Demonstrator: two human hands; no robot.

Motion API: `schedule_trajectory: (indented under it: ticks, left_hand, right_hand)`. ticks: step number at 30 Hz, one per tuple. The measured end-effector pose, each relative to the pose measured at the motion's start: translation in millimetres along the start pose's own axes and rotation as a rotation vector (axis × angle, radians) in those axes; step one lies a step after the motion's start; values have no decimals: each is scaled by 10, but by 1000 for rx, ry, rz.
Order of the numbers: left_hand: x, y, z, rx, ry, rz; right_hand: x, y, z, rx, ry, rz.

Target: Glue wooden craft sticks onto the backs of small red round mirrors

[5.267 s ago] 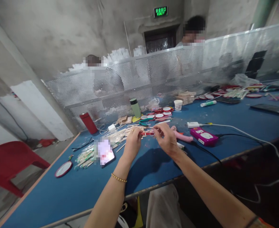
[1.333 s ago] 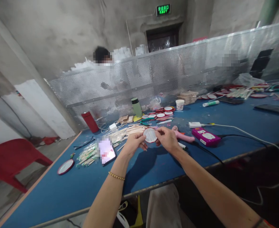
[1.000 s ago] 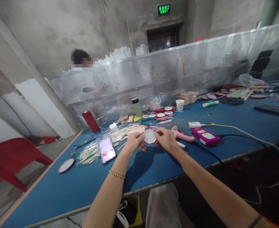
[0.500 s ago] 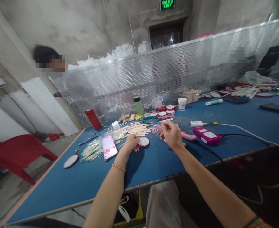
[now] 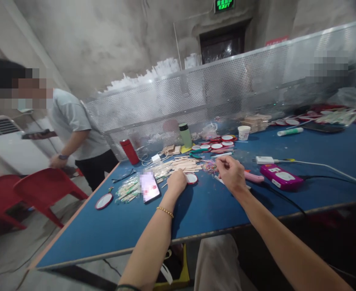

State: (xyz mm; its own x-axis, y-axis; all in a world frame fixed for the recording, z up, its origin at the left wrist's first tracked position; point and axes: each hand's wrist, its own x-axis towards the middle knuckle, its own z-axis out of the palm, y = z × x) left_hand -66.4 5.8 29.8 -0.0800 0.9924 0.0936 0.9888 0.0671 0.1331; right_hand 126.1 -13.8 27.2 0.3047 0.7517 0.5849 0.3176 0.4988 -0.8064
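Observation:
My left hand [image 5: 176, 182] rests on the blue table [image 5: 202, 206], fingers curled against the left rim of a small round red-rimmed mirror [image 5: 192, 178] that lies flat there. My right hand [image 5: 231, 173] hovers just right of it. Its thumb and forefinger are pinched together beside a little heap of coloured rubber bands [image 5: 210, 166]; what they pinch is too small to make out. A pile of wooden sticks [image 5: 182, 163] lies just beyond both hands.
A phone [image 5: 149, 186], packed sticks [image 5: 128, 192] and another round mirror [image 5: 104, 201] lie to the left. A pink glue gun [image 5: 253, 177] and purple power strip [image 5: 279, 176] with cables lie right. More mirrors [image 5: 222, 144], bottles and a cup stand by the perforated screen [image 5: 226, 89]. A person [image 5: 75, 133] stands left by red chairs [image 5: 44, 188].
The mirror, held up between both hands a second ago, now lies on the table under my left fingers. My right hand moved right to the rubber bands. A person walked round to the left.

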Motion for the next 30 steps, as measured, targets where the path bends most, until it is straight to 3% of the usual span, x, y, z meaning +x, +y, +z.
schedule_trajectory:
  ticks: [10, 13, 16, 18, 21, 23, 26, 30]
  left_hand:
    - [-23, 46, -6, 107, -31, 37]
    - [-31, 44, -54, 95, 10, 25]
    - [-57, -19, -207, 6, 179, -14]
    - [-99, -87, -347, -129, 405, -42]
    - [-186, -163, -509, -351, 751, 31]
    - [-226, -169, -541, -442, 847, 100]
    - [-213, -126, -520, -491, 824, 158]
    - [-94, -86, -628, -434, 644, 259]
  right_hand:
    - [-2, 26, 8, -27, -5, 15]
    - [-4, 21, 5, -26, -7, 19]
    - [-6, 12, 2, -1, -6, 26]
    - [-7, 4, 3, 17, -6, 28]
    - [-11, -5, 10, 33, -23, 17]
    - [-13, -8, 15, 32, -32, 7]
    - [-12, -12, 15, 16, -20, -9]
    - [-6, -9, 10, 4, -7, -32]
